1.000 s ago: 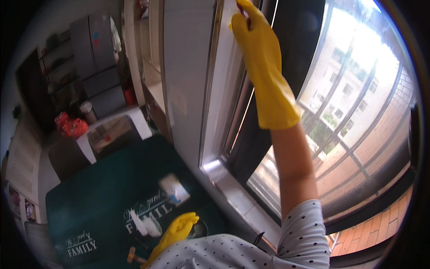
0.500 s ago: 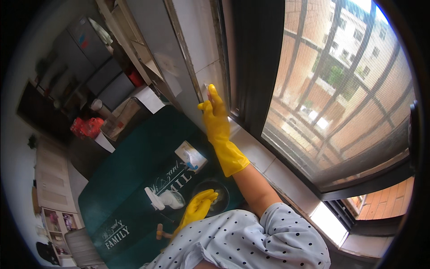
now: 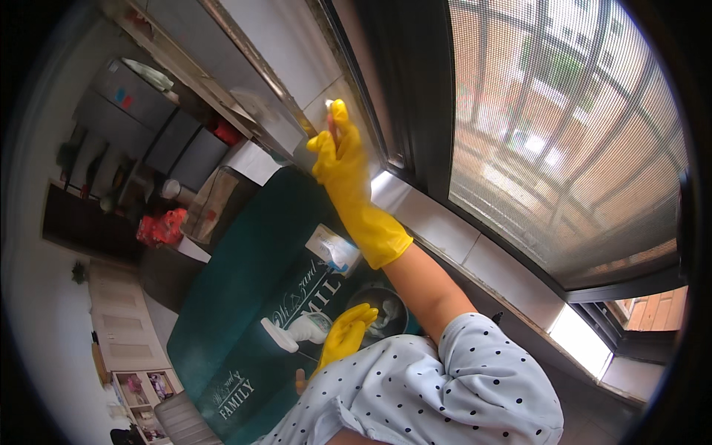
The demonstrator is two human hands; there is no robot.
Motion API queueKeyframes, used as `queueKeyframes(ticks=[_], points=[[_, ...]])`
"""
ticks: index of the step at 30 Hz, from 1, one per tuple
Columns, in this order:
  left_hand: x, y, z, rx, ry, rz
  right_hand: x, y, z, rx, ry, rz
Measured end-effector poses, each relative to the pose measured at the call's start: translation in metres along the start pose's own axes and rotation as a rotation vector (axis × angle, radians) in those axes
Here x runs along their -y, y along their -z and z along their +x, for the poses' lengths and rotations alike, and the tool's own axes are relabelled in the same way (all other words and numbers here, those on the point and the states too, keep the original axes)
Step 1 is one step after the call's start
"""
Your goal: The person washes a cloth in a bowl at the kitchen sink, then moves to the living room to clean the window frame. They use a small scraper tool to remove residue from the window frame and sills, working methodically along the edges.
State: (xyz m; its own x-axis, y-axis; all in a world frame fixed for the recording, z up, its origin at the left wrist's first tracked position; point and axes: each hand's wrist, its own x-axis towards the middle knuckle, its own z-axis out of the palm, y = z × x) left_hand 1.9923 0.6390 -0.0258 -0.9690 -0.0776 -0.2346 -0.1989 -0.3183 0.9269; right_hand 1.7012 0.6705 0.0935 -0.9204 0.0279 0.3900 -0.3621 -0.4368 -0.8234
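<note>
My right hand (image 3: 340, 159), in a yellow rubber glove, is raised beside the tiled wall next to the window. Its fingers close on a thin tool (image 3: 331, 127) with a reddish handle and a whitish tip; its exact kind is unclear. My left hand (image 3: 348, 331), gloved in the same yellow, is low over the green-covered table with fingers stretched out and nothing visible in them. Just right of it stands a dark bowl (image 3: 406, 320) with something pale inside. A white spray bottle (image 3: 304, 331) lies to its left, and a white-and-blue packet (image 3: 334, 249) lies farther up.
A dark green cloth (image 3: 245, 297) covers the table. On the right is a dark-framed window (image 3: 564, 148) with a screen and bars outside, above a tiled sill (image 3: 497, 267). A red plastic bag (image 3: 161, 227) and a grey refrigerator (image 3: 141, 119) are at the left.
The view has turned, shifting the table right. My right hand stays raised by the wall with the thin tool, its tip now easier to see. My left hand remains near the bowl.
</note>
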Motion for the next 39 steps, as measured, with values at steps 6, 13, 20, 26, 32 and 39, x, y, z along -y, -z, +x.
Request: queueKeyframes(ticks=[6, 13, 20, 26, 32, 39], points=[[-0.015, -0.008, 0.004, -0.012, 0.04, 0.03, 0.031, 0.008, 0.024, -0.041, -0.082, -0.11], [-0.012, -0.009, 0.013, 0.036, 0.013, -0.003, 0.027, 0.015, 0.033, -0.072, -0.055, -0.278], [-0.008, -0.008, 0.01, 0.031, 0.015, 0.002, 0.03, 0.016, 0.029, -0.062, -0.012, -0.273], [-0.001, -0.008, 0.006, -0.013, 0.048, 0.073, 0.014, 0.041, -0.036, 0.19, -0.393, -0.237], [0.038, 0.032, 0.011, 0.182, 0.077, -0.121, -0.046, 0.083, -0.078, -0.038, -0.942, -0.087], [0.012, 0.006, 0.0, 0.014, 0.166, 0.081, -0.087, 0.056, -0.07, -0.277, -0.935, 0.191]])
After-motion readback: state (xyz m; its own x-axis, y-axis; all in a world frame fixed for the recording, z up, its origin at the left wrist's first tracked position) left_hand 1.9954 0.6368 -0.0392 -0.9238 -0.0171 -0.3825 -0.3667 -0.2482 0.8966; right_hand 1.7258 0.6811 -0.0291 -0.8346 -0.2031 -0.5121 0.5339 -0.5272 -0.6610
